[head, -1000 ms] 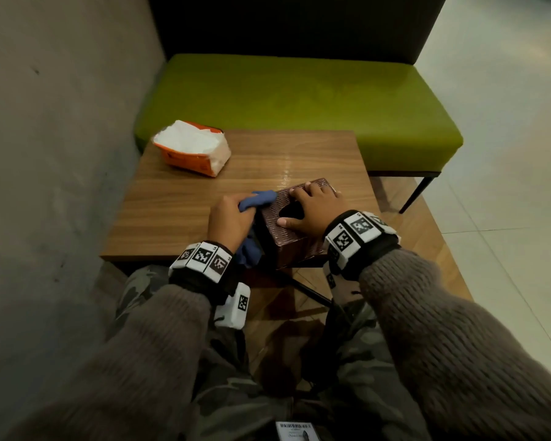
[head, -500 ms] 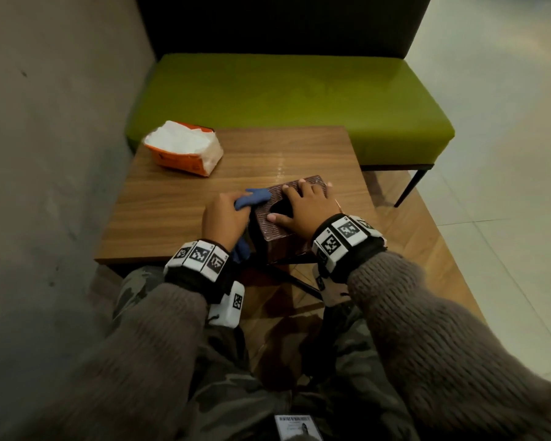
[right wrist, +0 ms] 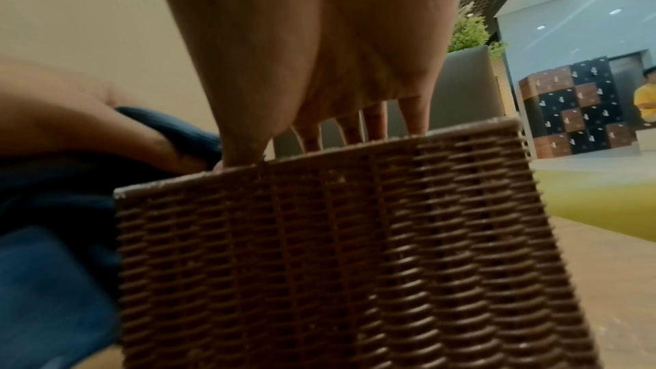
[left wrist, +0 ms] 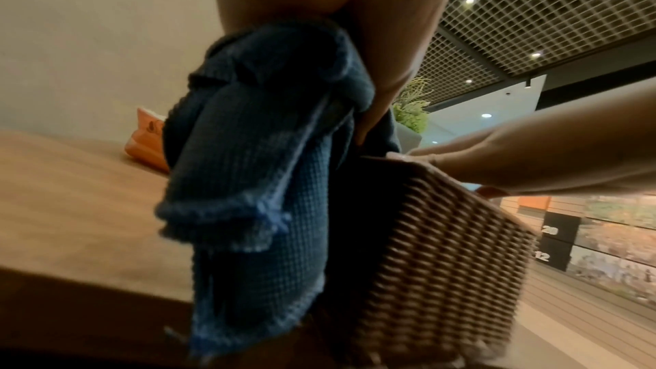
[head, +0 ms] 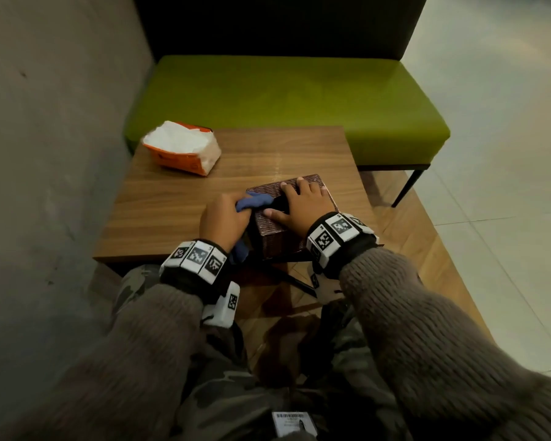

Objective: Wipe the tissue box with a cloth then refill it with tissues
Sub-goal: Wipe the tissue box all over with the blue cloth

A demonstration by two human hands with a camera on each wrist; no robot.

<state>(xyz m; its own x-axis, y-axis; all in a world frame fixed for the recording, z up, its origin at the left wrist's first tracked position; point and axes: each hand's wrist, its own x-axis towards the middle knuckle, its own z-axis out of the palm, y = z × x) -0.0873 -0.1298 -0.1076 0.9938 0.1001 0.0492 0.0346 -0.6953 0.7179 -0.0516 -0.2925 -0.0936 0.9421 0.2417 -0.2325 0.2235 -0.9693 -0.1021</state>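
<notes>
A brown woven tissue box (head: 272, 241) (left wrist: 444, 251) (right wrist: 341, 251) stands at the near edge of the wooden table (head: 178, 202). My right hand (head: 303, 203) lies flat on its top with fingers spread straight (right wrist: 415, 119). My left hand (head: 225, 218) grips a bunched blue cloth (head: 252, 200) (left wrist: 262, 156) against the box's left side and top left edge; part of the cloth hangs down past the table edge. An orange pack of white tissues (head: 182, 148) lies at the table's far left, apart from both hands.
A green bench (head: 287, 100) with a dark backrest stands behind the table. A grey wall (head: 45, 154) runs along the left. Tiled floor lies to the right. My knees sit under the table's near edge.
The left hand with the cloth has shifted slightly along the box's left side. The right hand stays flat on the box's top. The head view has drifted a little.
</notes>
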